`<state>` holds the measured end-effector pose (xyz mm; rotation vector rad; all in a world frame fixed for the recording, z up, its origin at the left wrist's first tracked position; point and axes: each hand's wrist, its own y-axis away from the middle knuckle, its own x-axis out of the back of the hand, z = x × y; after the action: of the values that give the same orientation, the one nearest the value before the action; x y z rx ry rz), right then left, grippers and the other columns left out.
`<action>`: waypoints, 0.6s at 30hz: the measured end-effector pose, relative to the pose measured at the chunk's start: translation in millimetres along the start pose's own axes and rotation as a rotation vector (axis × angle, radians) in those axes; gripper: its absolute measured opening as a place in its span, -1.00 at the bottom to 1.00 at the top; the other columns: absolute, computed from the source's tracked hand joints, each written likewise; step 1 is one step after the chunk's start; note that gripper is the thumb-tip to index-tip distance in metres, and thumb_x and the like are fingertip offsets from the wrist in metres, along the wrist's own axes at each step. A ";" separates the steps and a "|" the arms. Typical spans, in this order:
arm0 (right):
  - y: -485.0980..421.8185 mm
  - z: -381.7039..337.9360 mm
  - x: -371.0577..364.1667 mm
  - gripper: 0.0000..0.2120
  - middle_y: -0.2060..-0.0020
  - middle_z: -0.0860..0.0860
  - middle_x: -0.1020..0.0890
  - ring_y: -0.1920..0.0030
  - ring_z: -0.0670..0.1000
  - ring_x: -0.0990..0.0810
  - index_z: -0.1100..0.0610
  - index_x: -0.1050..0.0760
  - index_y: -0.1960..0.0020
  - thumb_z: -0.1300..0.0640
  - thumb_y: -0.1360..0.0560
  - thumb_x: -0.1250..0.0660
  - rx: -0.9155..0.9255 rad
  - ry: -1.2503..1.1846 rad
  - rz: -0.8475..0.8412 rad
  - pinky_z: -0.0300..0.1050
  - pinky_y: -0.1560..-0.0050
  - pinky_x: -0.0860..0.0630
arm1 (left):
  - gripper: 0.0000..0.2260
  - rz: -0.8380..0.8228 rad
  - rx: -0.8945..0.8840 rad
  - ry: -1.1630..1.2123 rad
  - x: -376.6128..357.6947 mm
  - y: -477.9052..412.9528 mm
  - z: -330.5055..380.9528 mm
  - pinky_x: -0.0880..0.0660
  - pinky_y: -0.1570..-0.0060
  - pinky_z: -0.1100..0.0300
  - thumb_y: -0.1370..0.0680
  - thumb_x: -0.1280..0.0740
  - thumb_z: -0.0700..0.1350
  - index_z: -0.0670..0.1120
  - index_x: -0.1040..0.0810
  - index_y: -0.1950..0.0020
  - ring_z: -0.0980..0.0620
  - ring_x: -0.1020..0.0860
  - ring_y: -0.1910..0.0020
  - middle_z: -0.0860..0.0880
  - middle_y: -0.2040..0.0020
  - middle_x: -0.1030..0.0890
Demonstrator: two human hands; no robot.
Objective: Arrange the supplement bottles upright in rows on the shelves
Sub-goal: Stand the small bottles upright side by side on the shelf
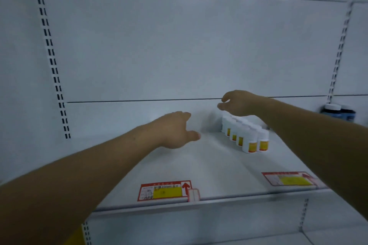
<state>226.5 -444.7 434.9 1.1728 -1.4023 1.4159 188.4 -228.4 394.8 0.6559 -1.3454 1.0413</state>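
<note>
- Small white plastic supplement bottles with yellow-and-red labels (246, 135): upright, in tight rows on the flat white metal shelf (199, 165).
- Left hand (175, 131): left of the bottles, apart from them; fingers (183, 115) relaxed, holding nothing.
- Right hand (239, 103): just above the bottles' rear end; fingers (224, 107) loosely curled, empty.
- Dark blue jars (338, 112): well right of the bottles.

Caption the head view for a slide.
Left hand and right hand, both empty, hover over a shelf holding rows of upright white bottles.
</note>
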 end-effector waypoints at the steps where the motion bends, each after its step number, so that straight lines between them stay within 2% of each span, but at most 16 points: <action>1: -0.5 11.5 0.0 -0.50 -0.38 0.12 -0.40 -0.35 0.14 -0.36 0.16 -0.36 -0.40 -0.13 -0.60 -0.10 0.005 0.003 -0.007 -0.06 -0.28 -0.28 | -0.28 -0.019 -0.001 0.001 -4.8 -5.4 13.3 -0.10 -0.40 0.13 -0.52 -0.20 0.26 -0.03 -0.02 -0.54 -0.02 -0.12 -0.49 -0.02 -0.55 -0.08; 4: -4.2 46.4 -5.3 -0.51 -0.40 0.11 -0.37 -0.37 0.12 -0.33 0.19 -0.36 -0.39 -0.10 -0.61 -0.10 0.035 0.007 -0.028 -0.10 -0.28 -0.26 | -0.22 -0.081 0.027 0.052 -20.4 -27.3 47.5 -0.12 -0.40 0.15 -0.49 -0.23 0.29 -0.05 0.00 -0.54 -0.01 -0.15 -0.48 -0.02 -0.54 -0.10; 5: -7.0 57.8 -8.7 -0.51 -0.42 0.10 -0.35 -0.38 0.11 -0.31 0.17 -0.35 -0.41 -0.11 -0.61 -0.10 0.045 -0.004 -0.037 -0.11 -0.29 -0.24 | -0.21 -0.104 0.030 0.096 -24.2 -33.9 58.6 -0.16 -0.38 0.21 -0.47 -0.26 0.29 -0.05 -0.02 -0.54 0.02 -0.20 -0.45 -0.02 -0.53 -0.13; 6: -10.4 69.5 -12.9 -0.49 -0.44 0.09 -0.33 -0.40 0.10 -0.30 0.15 -0.32 -0.43 -0.12 -0.60 -0.10 0.057 -0.022 -0.051 -0.11 -0.31 -0.23 | -0.23 -0.120 0.023 0.153 -28.2 -41.9 69.7 -0.21 -0.29 0.36 -0.47 -0.30 0.26 -0.05 -0.07 -0.53 0.09 -0.29 -0.37 -0.01 -0.51 -0.20; 7: -13.8 79.1 -17.9 -0.48 -0.45 0.08 -0.31 -0.41 0.10 -0.29 0.13 -0.29 -0.45 -0.13 -0.60 -0.11 0.068 -0.040 -0.067 -0.11 -0.33 -0.22 | -0.28 -0.133 0.006 0.213 -32.3 -48.6 79.1 -0.24 -0.10 0.55 -0.48 -0.33 0.20 -0.05 -0.13 -0.51 0.21 -0.35 -0.21 0.00 -0.46 -0.27; 8: -17.9 88.0 -23.4 -0.48 -0.45 0.07 -0.31 -0.41 0.09 -0.29 0.12 -0.27 -0.46 -0.14 -0.59 -0.11 0.078 -0.058 -0.081 -0.11 -0.34 -0.21 | -0.32 -0.146 -0.010 0.275 -36.3 -56.0 88.2 -0.22 0.13 0.68 -0.49 -0.34 0.14 -0.07 -0.16 -0.49 0.30 -0.33 -0.03 0.01 -0.41 -0.32; 9: -22.2 94.7 -28.8 -0.47 -0.45 0.07 -0.31 -0.41 0.09 -0.30 0.11 -0.27 -0.46 -0.14 -0.59 -0.11 0.093 -0.075 -0.091 -0.11 -0.34 -0.22 | -0.33 -0.149 -0.011 0.343 -40.9 -62.5 95.3 -0.22 0.26 0.69 -0.50 -0.35 0.11 -0.07 -0.16 -0.49 0.36 -0.27 0.03 0.04 -0.36 -0.32; 10: -26.2 99.5 -33.9 -0.48 -0.45 0.07 -0.32 -0.40 0.09 -0.31 0.11 -0.27 -0.46 -0.14 -0.59 -0.12 0.107 -0.100 -0.100 -0.11 -0.33 -0.23 | -0.31 -0.147 0.008 0.405 -46.6 -69.5 99.6 -0.23 0.26 0.66 -0.49 -0.35 0.12 -0.04 -0.11 -0.50 0.35 -0.24 0.00 0.07 -0.37 -0.29; 12: -33.1 104.7 -42.4 -0.50 -0.43 0.08 -0.34 -0.37 0.09 -0.35 0.11 -0.28 -0.45 -0.11 -0.59 -0.11 0.134 -0.158 -0.117 -0.13 -0.28 -0.26 | -0.27 -0.149 0.076 0.519 -55.4 -78.2 104.0 -0.24 0.11 0.55 -0.49 -0.33 0.14 0.03 -0.01 -0.52 0.28 -0.25 -0.09 0.15 -0.36 -0.26; 15: -39.1 105.7 -54.7 -0.57 -0.38 0.10 -0.41 -0.30 0.10 -0.40 0.13 -0.37 -0.38 -0.06 -0.61 -0.07 0.199 -0.193 -0.156 -0.10 -0.25 -0.30 | -0.29 -0.205 0.093 0.652 -65.2 -81.7 102.2 -0.27 0.21 0.67 -0.50 -0.33 0.10 0.13 0.05 -0.50 0.46 -0.32 -0.01 0.31 -0.19 -0.26; 16: -39.9 105.0 -57.8 -0.58 -0.36 0.11 -0.43 -0.29 0.10 -0.41 0.14 -0.39 -0.36 -0.04 -0.61 -0.06 0.217 -0.205 -0.167 -0.09 -0.25 -0.31 | -0.28 -0.221 0.094 0.682 -66.9 -81.2 100.5 -0.30 0.18 0.66 -0.47 -0.34 0.11 0.18 0.05 -0.47 0.51 -0.32 -0.02 0.34 -0.18 -0.27; 18: -40.3 104.1 -60.6 -0.60 -0.32 0.11 -0.47 -0.26 0.11 -0.44 0.15 -0.42 -0.33 -0.02 -0.61 -0.07 0.235 -0.240 -0.170 -0.06 -0.25 -0.35 | -0.21 -0.227 0.090 0.696 -68.9 -79.7 98.2 -0.33 0.04 0.57 -0.39 -0.37 0.17 0.20 0.03 -0.48 0.40 -0.34 -0.17 0.32 -0.26 -0.30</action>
<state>287.9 -542.2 381.3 1.6187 -1.2830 1.3809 220.0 -363.9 357.6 0.4351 -0.6080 1.0172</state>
